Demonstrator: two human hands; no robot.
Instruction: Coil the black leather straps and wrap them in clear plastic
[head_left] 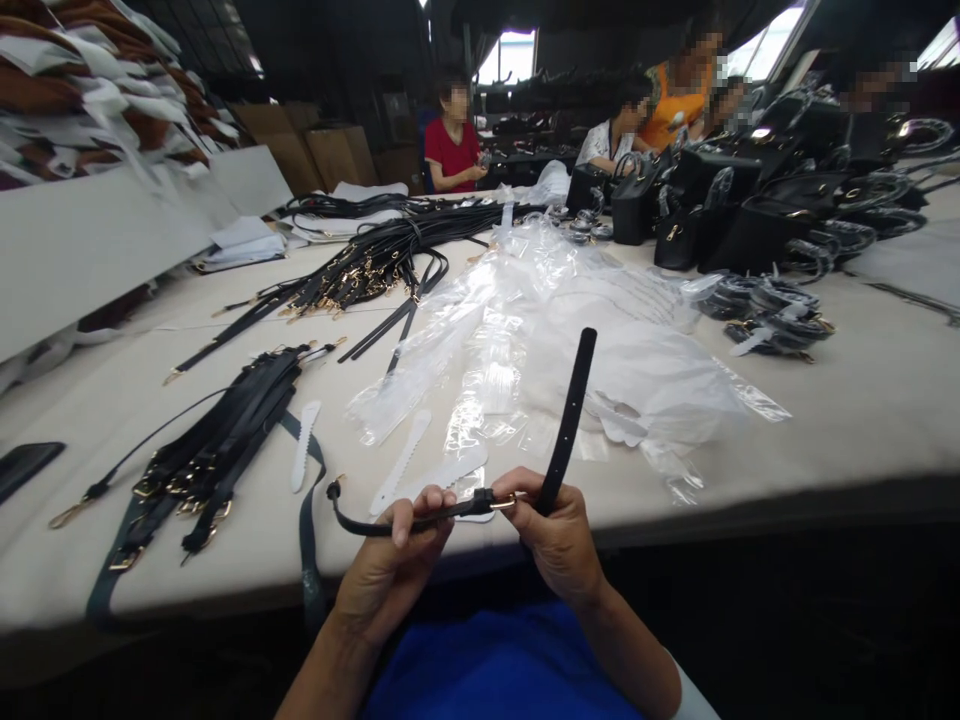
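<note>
Both of my hands grip one black leather strap (568, 420) with a gold buckle, just above the near table edge. My left hand (390, 565) pinches the thin part left of the buckle, and that end curls out to the left. My right hand (559, 540) holds the strap at the buckle, from where the punched tail stands up and leans right. Clear plastic sleeves (540, 350) and white serrated paper strips (401, 460) lie on the table just beyond my hands.
A bundle of black straps (217, 440) with gold clasps lies at the left, a larger pile (375, 260) farther back. Black handbags (712, 210) and coiled wrapped straps (772, 310) fill the right rear. Several people sit at the far side. Stacked brown material sits on a shelf upper left.
</note>
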